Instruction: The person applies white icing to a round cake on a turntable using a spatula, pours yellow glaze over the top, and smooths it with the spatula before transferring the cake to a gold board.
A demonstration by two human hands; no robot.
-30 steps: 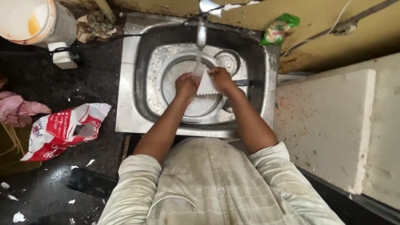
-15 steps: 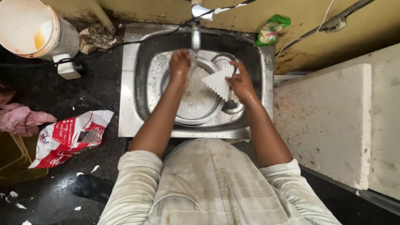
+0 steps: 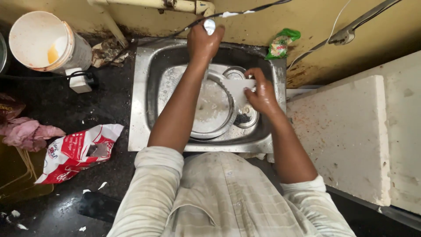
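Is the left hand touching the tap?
Touching. The head view shows the left hand wrapped around the tap, with no gap visible.

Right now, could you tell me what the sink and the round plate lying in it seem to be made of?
The sink looks like stainless steel: grey, brushed, with dull reflections and water spots. The round plate looks like steel too, with a shiny silver rim, though water blurs its middle, so that is less certain.

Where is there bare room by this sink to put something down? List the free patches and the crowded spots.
Free: the white slab right of the sink, and the dark counter between the sink and the white bucket.
Crowded: the sink basin, with a steel plate, a small bowl, the right hand holding a white scraper and the left hand on the tap.
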